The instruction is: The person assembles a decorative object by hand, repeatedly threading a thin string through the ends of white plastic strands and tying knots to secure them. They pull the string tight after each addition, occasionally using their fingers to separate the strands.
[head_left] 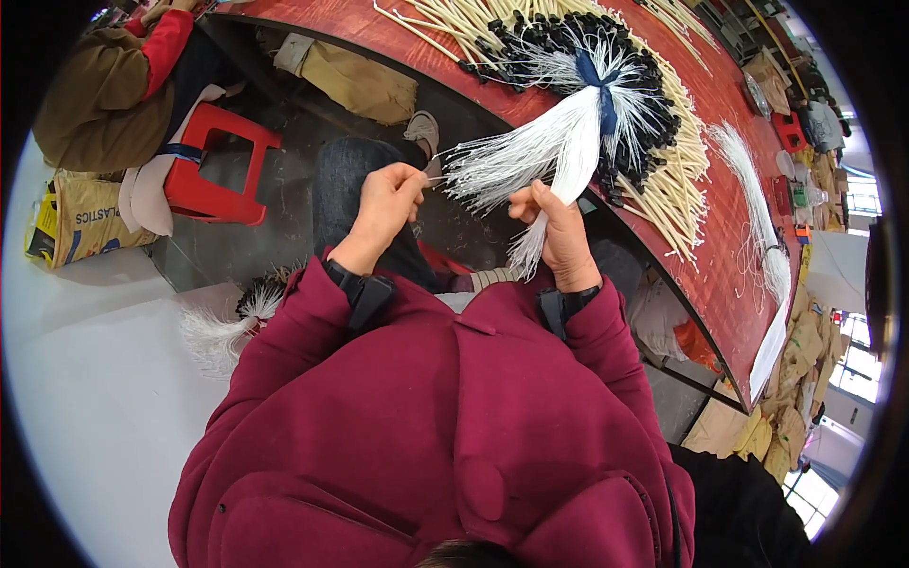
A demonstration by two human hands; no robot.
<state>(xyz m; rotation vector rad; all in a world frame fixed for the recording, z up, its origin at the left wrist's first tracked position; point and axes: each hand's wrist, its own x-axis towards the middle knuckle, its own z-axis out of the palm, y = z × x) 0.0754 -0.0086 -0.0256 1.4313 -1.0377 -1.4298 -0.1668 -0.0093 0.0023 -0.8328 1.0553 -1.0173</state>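
A large bundle of white strings (516,151) hangs over the edge of the red table (724,303), gathered by a dark blue tie (602,90). Behind the tie, the strings fan out to small black pieces (653,123) at the ends of thin pale sticks (674,189). My left hand (386,210), left of the bundle, pinches a thin white string (436,178) between thumb and fingers. Closed around part of the hanging strings, my right hand (561,232) has its thumb on top, and loose ends dangle below it.
Another long white string bundle (772,270) lies along the table's right side. A red stool (222,161) and a seated person (104,99) are at the far left. A bag (99,218) stands beside them; a smaller string bundle (222,331) lies by my left elbow.
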